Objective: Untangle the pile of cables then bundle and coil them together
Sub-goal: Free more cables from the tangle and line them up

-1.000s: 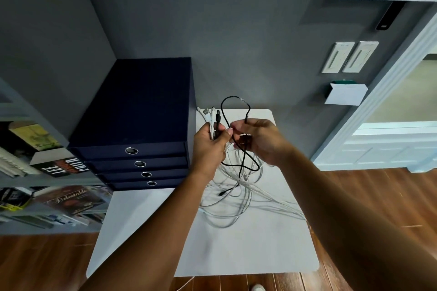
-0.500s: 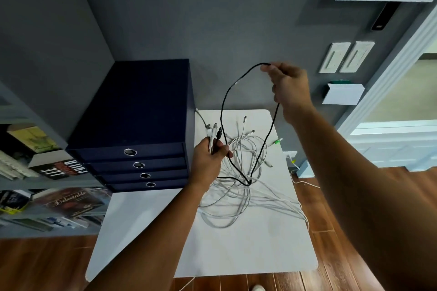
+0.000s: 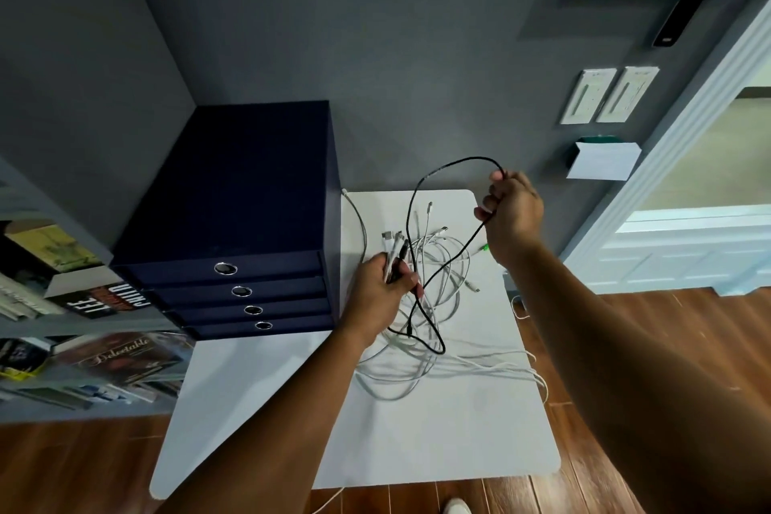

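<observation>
Black cable (image 3: 471,158) runs up from the left hand (image 3: 377,296), which grips its plug with white ones, to the right hand (image 3: 511,213) pinching it farther right, its low loop lying in the white pile (image 3: 400,371) on the table (image 3: 417,438).

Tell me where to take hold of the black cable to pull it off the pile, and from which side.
Probably its low bend: the black cable sags there and seems to lie over the white cables, so a pinch grip from above, on the right, should lift it clear. The left hand blocks the left, holding the plug ends; the right hand holds the upper loop.
</observation>
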The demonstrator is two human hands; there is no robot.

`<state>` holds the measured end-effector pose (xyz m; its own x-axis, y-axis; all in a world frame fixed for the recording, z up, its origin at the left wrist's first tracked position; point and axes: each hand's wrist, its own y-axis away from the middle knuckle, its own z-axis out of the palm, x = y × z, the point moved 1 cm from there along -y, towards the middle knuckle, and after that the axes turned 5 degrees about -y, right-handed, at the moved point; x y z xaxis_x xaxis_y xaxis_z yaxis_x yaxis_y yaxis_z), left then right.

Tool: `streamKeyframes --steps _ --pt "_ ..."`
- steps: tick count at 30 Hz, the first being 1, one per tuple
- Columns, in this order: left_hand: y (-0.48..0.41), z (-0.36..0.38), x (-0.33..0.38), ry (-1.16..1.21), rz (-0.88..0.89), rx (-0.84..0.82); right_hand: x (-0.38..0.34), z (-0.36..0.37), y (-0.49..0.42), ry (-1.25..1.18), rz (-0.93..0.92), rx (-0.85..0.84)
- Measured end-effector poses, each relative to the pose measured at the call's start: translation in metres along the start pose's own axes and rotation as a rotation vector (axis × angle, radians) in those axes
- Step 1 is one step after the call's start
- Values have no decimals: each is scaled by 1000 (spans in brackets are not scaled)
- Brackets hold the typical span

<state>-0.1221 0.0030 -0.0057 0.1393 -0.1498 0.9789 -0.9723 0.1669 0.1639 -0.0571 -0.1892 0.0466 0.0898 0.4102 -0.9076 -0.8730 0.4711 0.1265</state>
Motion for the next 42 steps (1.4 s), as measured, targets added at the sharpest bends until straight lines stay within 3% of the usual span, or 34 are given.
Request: streamKeyframes --steps 6,9,12,19,21,23,27,30,35,42 --pt "5 -4 -15 -33 -55 10 -48 8 -25 177 -475 6" --pt "3 -5 -19 -40 -37 21 -55 -3 -33 440 -567 -39" --pt "1 -5 -19 -10 -9 33 -38 -28 -37 769 -470 -66" --pt "2 -4 -13 20 27 14 44 -100 -32 1363 -2 -127" --pt "2 -2 -13 6 39 2 59 -105 -22 1275 46 -66" --pt "2 -1 -14 -15 50 3 62 -93 -12 1164 -68 -76" --pt "-5 2 -21 -39 28 28 54 -35 20 893 -272 -321" --pt "-8 0 -21 -16 -12 64 51 -3 45 754 -209 -543" --pt "-15 -10 -22 -40 -31 162 62 0 64 804 -61 -851" --pt "-11 -13 -20 85 -56 138 66 -35 44 1173 -168 -780"
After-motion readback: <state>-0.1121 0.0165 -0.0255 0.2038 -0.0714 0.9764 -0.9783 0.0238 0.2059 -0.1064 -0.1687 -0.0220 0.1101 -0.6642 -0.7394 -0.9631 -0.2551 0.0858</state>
